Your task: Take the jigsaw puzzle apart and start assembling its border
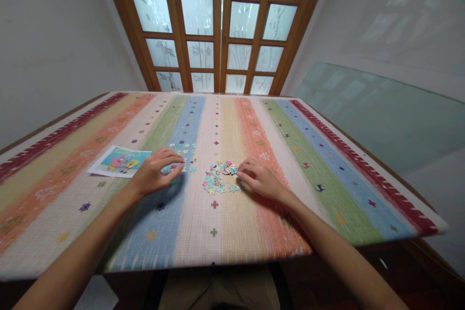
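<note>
My left hand [156, 172] hovers over a loose group of jigsaw puzzle pieces [186, 151], laid out on the blue stripe of the tablecloth. Its thumb and forefinger are apart, and I see nothing between them. Part of that group is hidden under the fingers. My right hand [259, 178] is at the right edge of a heap of mixed jigsaw pieces [214, 179]. Its fingertips and thumb are drawn close together among the pieces; whatever they pinch is too small to make out. Beside my left hand lies a picture card [121, 160] with colourful cartoon figures.
A striped, patterned tablecloth [214, 244] covers the table, whose front edge is close to my body. A pale glass panel [363, 106] leans by the right wall. Beyond the far edge stand wooden doors [220, 43] with frosted panes.
</note>
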Demonstrator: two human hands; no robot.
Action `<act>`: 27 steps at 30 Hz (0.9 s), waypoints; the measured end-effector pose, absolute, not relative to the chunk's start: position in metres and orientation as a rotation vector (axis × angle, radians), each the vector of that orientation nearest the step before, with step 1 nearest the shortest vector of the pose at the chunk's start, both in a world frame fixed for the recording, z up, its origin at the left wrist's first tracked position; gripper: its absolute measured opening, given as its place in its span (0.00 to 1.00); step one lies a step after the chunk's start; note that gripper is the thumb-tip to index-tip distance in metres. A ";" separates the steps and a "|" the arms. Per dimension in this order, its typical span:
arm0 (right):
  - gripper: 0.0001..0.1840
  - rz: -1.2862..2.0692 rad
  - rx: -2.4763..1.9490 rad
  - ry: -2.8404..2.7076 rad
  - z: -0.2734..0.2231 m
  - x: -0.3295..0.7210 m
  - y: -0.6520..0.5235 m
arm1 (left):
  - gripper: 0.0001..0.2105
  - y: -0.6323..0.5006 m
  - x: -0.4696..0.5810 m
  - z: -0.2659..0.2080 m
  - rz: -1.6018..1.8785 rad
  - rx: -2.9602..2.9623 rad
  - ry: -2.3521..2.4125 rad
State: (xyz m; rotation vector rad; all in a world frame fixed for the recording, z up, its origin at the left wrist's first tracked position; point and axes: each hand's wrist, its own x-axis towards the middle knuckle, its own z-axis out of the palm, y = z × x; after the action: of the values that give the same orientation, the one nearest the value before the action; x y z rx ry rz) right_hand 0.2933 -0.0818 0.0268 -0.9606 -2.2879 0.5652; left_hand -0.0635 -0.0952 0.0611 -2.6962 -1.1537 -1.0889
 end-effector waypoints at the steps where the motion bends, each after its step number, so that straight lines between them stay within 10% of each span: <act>1: 0.10 0.564 -0.961 -2.289 0.026 0.294 -0.081 | 0.08 -0.091 -0.057 0.061 -1.027 -2.726 -1.160; 27: 0.10 0.531 -0.912 -2.283 0.028 0.293 -0.085 | 0.06 -0.020 0.028 0.033 -0.480 -3.124 -1.360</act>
State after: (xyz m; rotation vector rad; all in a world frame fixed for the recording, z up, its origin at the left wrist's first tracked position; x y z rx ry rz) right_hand 0.2925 -0.0849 0.0281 -0.9117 -2.2834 0.5307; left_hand 0.0283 -0.0195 0.0327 -3.1237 -1.3595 -0.4801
